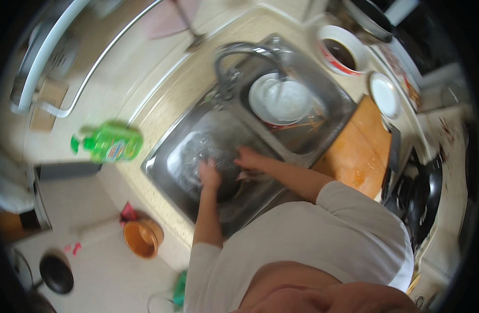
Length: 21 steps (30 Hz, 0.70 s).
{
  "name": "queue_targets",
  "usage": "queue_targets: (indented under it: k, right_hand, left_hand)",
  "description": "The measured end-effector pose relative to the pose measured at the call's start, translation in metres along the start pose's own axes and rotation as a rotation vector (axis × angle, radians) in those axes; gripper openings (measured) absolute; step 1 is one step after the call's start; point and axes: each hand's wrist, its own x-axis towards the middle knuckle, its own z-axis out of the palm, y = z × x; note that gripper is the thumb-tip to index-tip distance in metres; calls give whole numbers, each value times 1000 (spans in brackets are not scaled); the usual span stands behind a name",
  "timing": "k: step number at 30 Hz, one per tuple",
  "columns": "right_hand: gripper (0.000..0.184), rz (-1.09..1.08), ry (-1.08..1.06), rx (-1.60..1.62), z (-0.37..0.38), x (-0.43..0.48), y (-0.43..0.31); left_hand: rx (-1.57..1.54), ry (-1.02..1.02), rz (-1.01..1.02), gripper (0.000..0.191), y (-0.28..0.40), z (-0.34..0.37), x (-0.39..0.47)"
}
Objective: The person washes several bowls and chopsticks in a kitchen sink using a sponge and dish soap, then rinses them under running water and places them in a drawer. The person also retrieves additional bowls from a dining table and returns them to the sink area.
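My left hand [209,174] is low in the left basin [175,150] of a double stainless-steel sink, its fingers at a wet, glinting surface. My right hand [250,159] is close by on the right, over a large, dark, rounded thing that blur and reflections keep me from naming. Whether either hand grips something cannot be made out. In the right basin, water runs from the curved chrome faucet [247,49] into a white bowl [259,98] that holds water.
Left of the sink stands a green pump bottle [116,141]. On the right lie an orange-brown cutting board [358,144], a white dish [385,96] and a red-and-white bowl [360,51] with dark contents. An orange pot [141,238] and a dark pan [56,274] sit lower left.
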Motion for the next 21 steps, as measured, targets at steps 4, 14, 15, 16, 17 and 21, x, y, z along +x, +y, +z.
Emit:
queue_targets:
  k: [4,14,15,16,17,21]
  right_hand:
    - [48,-328,158,112,-80,-37,-25]
    - [21,232,971,1534,-352,-173,117]
    - [23,200,1085,1418,-368,-186,149]
    - [28,360,1353,927,-379,-202,177]
    - [33,511,1544,401,-386,-217,203]
    - [35,1078,1311,-59,-404,-240,259]
  left_hand:
    - [38,-20,16,72,-3,22,-40]
    - [28,-206,98,70,-2,30,-45]
    - [31,-238,55,70,-1,24,-46]
    - [31,-289,27,70,7,16,-45]
    - [30,-342,-4,71,14,9,-46]
    - [211,-272,120,73,-28,53,-30]
